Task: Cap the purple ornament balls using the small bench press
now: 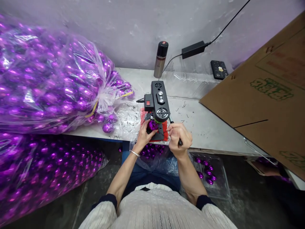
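Note:
A small black bench press with a lever stands on a red cloth near the table's front edge. My left hand has its fingers around a shiny purple ball, which sits under the press head. Closed in a fist, my right hand grips the black-ended lever handle at the press's right side. More purple balls lie in clear plastic on my lap. The contact between press head and ball is partly hidden from above.
Big clear bags of purple balls fill the left side. A spray can stands behind the press, near a black power adapter and a phone. A cardboard box is at right. Below, a clear tray holds several balls.

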